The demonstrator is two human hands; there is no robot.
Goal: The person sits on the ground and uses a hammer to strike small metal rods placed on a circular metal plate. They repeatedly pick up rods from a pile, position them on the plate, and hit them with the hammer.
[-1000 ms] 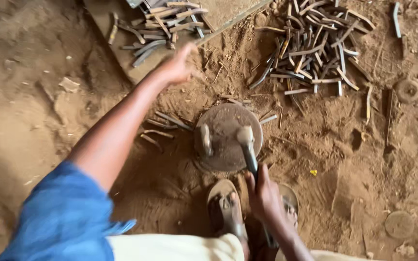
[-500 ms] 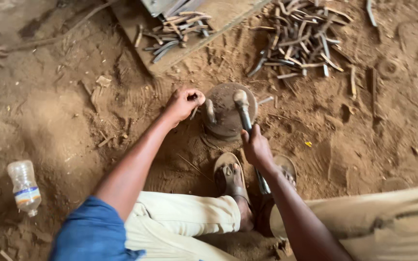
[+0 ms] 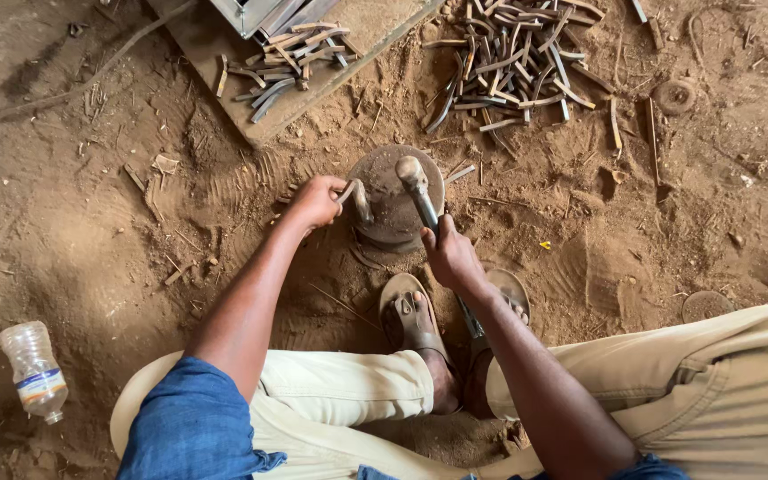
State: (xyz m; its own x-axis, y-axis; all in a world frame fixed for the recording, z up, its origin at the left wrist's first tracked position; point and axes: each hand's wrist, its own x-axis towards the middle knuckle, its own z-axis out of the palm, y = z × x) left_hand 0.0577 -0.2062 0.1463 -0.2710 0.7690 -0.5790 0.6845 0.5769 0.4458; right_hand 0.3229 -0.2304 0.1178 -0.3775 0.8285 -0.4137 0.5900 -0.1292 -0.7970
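Clear plastic, a small bottle lay on the sandy ground far to the left of the round metal anvil block. Up and left of that block, short bent metal strips were scattered on a flat board. Just left of the block, the left hand pinched a curved metal strip in closed fingers, resting it on the block's top. Over the block, the right hand wrapped its fingers tight round the handle of a steel-headed hammer, its head upon the block. Beyond the block to the upper right, a larger heap of metal strips lay in the dirt.
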